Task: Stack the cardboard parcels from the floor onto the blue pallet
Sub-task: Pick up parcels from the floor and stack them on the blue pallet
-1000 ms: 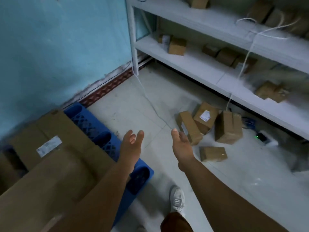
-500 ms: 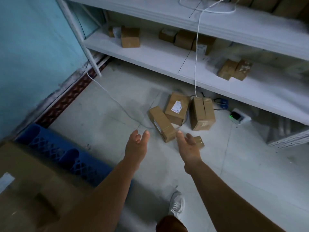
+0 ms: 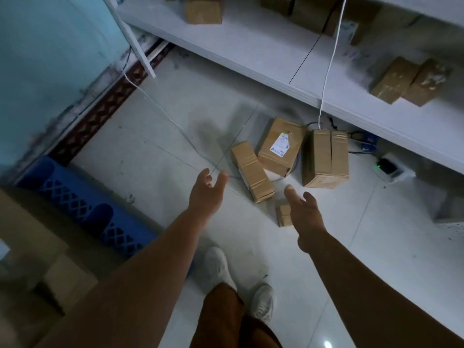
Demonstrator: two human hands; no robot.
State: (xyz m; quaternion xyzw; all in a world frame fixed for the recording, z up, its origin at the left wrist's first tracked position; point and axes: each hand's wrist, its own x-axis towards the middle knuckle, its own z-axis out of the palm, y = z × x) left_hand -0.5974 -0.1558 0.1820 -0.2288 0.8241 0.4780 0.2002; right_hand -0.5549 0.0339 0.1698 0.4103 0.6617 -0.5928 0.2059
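Several cardboard parcels lie on the white floor ahead: a long narrow parcel (image 3: 252,171), a labelled parcel (image 3: 281,146) leaning behind it, a taped upright parcel (image 3: 325,158) to the right, and a small parcel (image 3: 283,215) partly hidden by my right hand. The blue pallet (image 3: 82,204) sits at lower left with large cardboard boxes (image 3: 27,237) on it. My left hand (image 3: 207,193) is open, just left of the long parcel. My right hand (image 3: 302,213) is open, palm inward, over the small parcel. Neither hand touches a parcel.
A white shelf unit (image 3: 276,54) runs across the top with more boxes (image 3: 409,81) on it. A white cable (image 3: 326,71) hangs down to a power strip (image 3: 388,167) on the floor; another cable (image 3: 155,104) crosses the floor. A turquoise wall (image 3: 50,59) is on the left. My white shoes (image 3: 218,270) are below.
I have stepped closer to the parcels; the view has swung right, away from the pallet. Both open hands have reached forward toward the parcels and spread further apart.
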